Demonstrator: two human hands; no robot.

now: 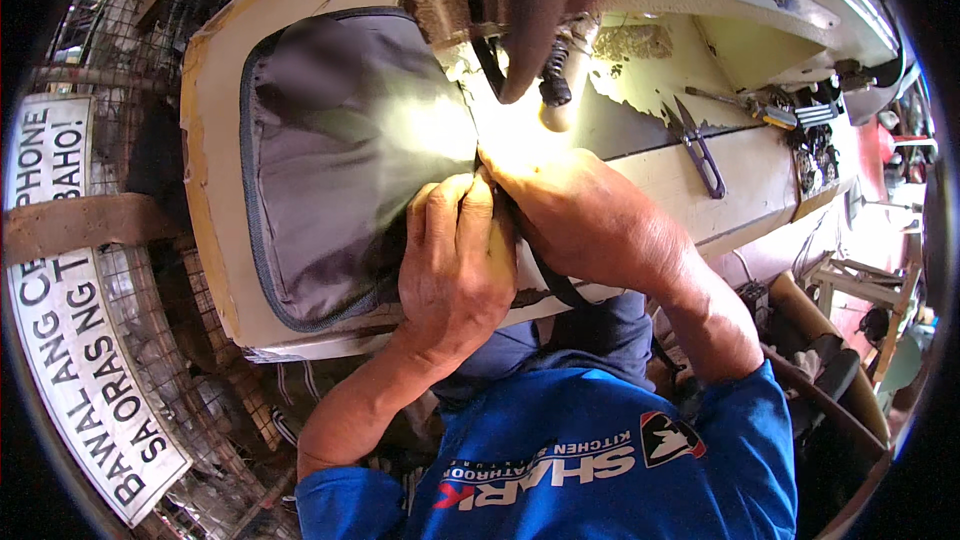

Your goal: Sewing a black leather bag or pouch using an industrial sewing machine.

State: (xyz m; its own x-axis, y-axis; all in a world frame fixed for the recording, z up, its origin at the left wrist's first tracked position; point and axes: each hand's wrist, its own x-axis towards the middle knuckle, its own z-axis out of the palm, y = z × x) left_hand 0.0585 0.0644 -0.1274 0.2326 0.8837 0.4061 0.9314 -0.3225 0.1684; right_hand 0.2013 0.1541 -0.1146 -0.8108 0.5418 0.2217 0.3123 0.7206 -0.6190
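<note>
A dark grey fabric piece [320, 190] with a dark bound edge lies on the pale work table [225, 60], its right side under a bright lamp glare beside the sewing machine [525, 30]. My left hand [455, 270] has its fingers bent and pressed together on the fabric's right edge. My right hand [585, 220] pinches that edge just beside the left fingertips, close below the machine's needle area. A dark strap [560, 290] hangs below my hands at the table's front edge. The glare hides what exactly the fingertips hold.
Thread snips [700, 145] lie on the right of the table, near a screwdriver [760, 110] and small metal parts [810, 145]. A wire-mesh panel [140, 310] with a white sign [45, 330] stands at the left. A wooden stand [890, 310] is at the far right.
</note>
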